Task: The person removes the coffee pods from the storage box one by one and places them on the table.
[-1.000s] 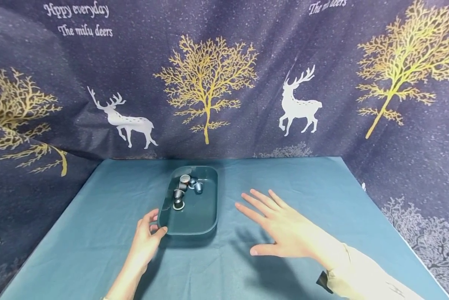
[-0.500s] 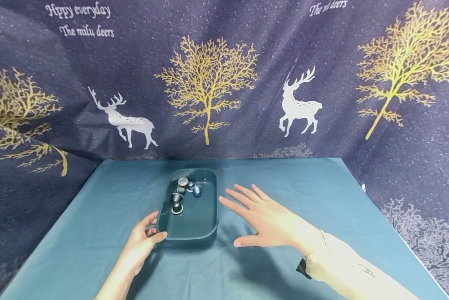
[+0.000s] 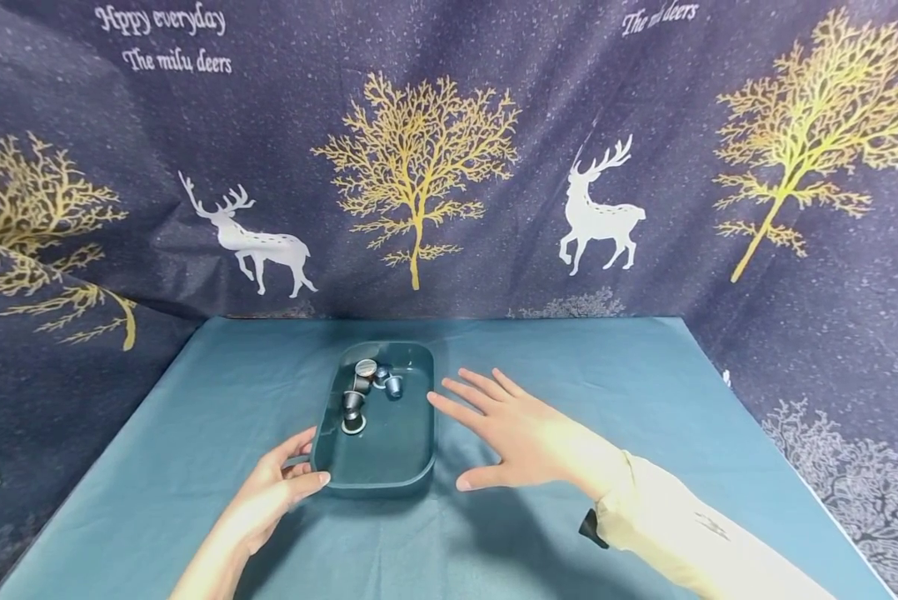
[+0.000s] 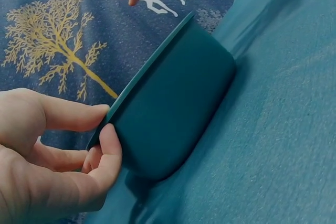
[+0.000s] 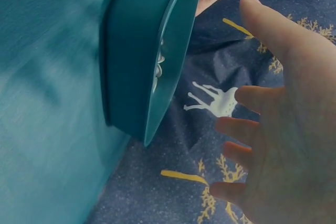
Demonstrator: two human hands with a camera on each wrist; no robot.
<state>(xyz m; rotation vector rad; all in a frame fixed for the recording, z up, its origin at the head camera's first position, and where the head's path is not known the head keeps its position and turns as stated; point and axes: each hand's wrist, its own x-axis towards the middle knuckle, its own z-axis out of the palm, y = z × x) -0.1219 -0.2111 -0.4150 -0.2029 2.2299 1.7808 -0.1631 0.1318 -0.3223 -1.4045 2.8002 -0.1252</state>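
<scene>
A deep teal plastic bin [image 3: 389, 458] sits left of the table's middle. Several coffee capsules [image 3: 353, 401], dark, silver and blue, lie in it, mostly along its left side. My left hand [image 3: 272, 492] pinches the bin's near left corner, thumb on the rim and fingers below it; the left wrist view shows the grip on the rim [image 4: 152, 61]. Beside the bin's right wall my right hand [image 3: 520, 433] hovers above the table with fingers spread, holding nothing. In the right wrist view the right hand's palm [image 5: 294, 145] faces the bin, apart from it.
A blue-green cloth [image 3: 569, 358] covers the table. Behind it and at both sides hangs a dark blue curtain [image 3: 494, 292] printed with golden trees and white deer. A dark strap piece [image 3: 593, 529] shows under the right wrist.
The bin has slid a little toward me, with my left hand holding its corner. My right hand has moved left, closer to the bin, its fingers still spread.
</scene>
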